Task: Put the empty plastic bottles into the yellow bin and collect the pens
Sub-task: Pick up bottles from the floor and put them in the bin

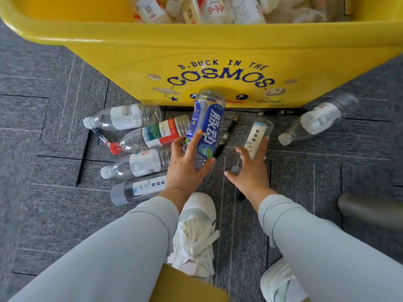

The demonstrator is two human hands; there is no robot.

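1. Left hand [185,168] has its grip wrapped round the blue-label bottle [206,125], thumb on one side, fingers on the other. The bottle points base-first at the bin, neck end buried in the palm.
2. Right hand [254,168] grips a slim clear bottle w/ white label [256,138], grey cap [235,170] down by the thumb. Fingers curl over the label; a ring shows on one finger.
3. Yellow bin [218,55] sits straight ahead on the grey carpet floor [43,127], "B.DUCK IN THE COSMOS" printed on its front wall. Already a heap of bottles inside [202,9], mostly white labels.
4. Left of the hands, four bottles lie on the floor, stacked front to back: white-cap bottle [124,117] farthest, then red-cap bottle [152,135], another white-label bottle [139,164], and nearest a grey-cap bottle [135,190].
5. Far right, one more clear bottle [318,120] lies alone, well apart from the rest, cap toward the viewer.
6. Pens: a black pen [225,136] on the floor btwn the two held bottles; a blue-and-white pen [100,137] by the red cap; a dark pen [277,112] right against the bin's base.
7. Pale sleeves both arms; white sneaker [196,232] planted below the hands.
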